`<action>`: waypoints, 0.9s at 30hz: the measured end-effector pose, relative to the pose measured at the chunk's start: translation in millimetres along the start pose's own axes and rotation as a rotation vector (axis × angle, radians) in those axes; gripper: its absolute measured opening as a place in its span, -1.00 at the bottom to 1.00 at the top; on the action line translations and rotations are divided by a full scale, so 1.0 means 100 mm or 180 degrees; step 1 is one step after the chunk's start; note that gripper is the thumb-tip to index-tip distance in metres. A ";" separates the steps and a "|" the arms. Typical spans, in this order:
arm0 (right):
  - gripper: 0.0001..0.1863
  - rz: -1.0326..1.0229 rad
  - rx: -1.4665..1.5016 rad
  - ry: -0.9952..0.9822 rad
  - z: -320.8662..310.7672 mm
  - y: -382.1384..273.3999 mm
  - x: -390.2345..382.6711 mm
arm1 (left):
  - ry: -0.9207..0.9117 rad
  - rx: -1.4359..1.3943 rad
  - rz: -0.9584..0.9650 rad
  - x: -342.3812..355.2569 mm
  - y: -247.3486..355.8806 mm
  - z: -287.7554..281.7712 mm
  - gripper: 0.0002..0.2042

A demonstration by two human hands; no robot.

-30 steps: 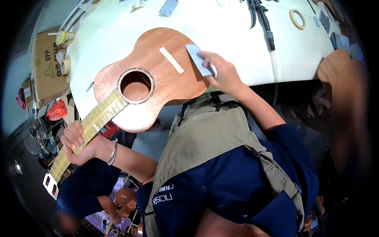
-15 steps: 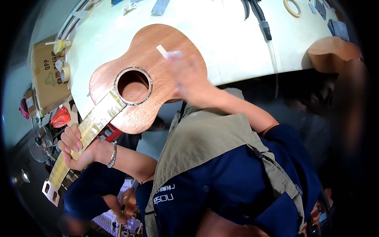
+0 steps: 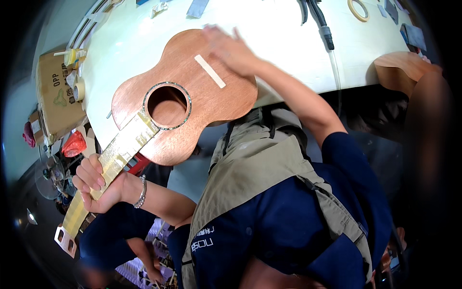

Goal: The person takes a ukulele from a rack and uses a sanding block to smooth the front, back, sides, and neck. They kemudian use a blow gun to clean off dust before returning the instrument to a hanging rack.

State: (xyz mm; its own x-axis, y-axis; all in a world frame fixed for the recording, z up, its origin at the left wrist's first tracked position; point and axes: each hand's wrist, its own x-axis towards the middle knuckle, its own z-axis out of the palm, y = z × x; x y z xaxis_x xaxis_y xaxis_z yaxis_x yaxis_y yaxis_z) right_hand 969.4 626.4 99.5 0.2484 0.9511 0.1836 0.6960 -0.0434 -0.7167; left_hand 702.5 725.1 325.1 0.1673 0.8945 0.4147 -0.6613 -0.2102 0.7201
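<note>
A small reddish-brown ukulele lies slanted, its body partly over the near edge of the white table. Around the round soundhole runs a speckled ring, and a pale strip sits on the top behind it. Yellowish tape covers the neck, which ends in a slotted headstock. My left hand is wrapped round the neck. Blurred by motion, my right hand lies over the top near the body's far edge, fingers stretched out and thumb apart. Whatever may be under its palm is hidden.
The white table carries a black air gun with a clear hose, a tape roll and grey sheets. Another wooden body is at the right. A cardboard box stands left. A co-worker's arm shows below left.
My right hand has moved from the strip toward the body's far edge, uncovering the pale strip. The ukulele has shifted slightly right and nearer, with my left hand still round its neck.
</note>
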 end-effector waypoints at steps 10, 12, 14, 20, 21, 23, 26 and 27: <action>-0.21 0.0536 0.0237 -0.0274 -0.12 -0.64 -1.05 | 0.0198 -0.0083 -0.0058 0.06 -0.06 -0.13 -0.83; -0.11 -0.0463 0.0284 -0.0371 -0.07 -1.15 -0.87 | 0.0092 0.0121 0.0029 -0.01 -0.07 0.05 -0.83; -0.14 -0.0843 0.0600 -0.0376 -0.20 -1.45 -0.70 | -0.0006 0.0007 -0.0042 0.02 -0.08 0.10 -0.83; -0.16 -0.0263 -0.0009 -0.0440 -0.24 -1.15 -0.88 | 0.0350 -0.0029 0.0029 0.08 -0.10 -0.13 -0.84; -0.15 -0.0488 0.0320 -0.0482 -0.27 -1.44 -0.73 | 0.0331 -0.0054 0.0026 0.06 -0.08 -0.07 -0.85; -0.10 -0.0747 0.0518 -0.0613 -0.26 -1.69 -0.61 | 0.0270 -0.0016 -0.0003 0.06 -0.05 0.00 -0.86; -0.13 -0.0341 -0.0148 -0.0613 -0.27 -1.24 -0.74 | 0.0382 0.0199 0.0014 0.04 -0.05 -0.13 -0.85; -0.17 -0.0374 -0.0478 -0.0494 -0.29 -1.18 -0.80 | 0.0354 0.0189 0.0072 0.02 -0.04 -0.10 -0.85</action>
State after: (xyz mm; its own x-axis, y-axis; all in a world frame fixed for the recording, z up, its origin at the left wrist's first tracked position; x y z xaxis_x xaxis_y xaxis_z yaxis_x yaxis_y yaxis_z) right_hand 886.7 547.1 188.7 0.0616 0.9874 0.1460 0.8092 0.0362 -0.5863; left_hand 698.0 732.1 317.7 0.0685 0.9268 0.3693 -0.6189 -0.2508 0.7443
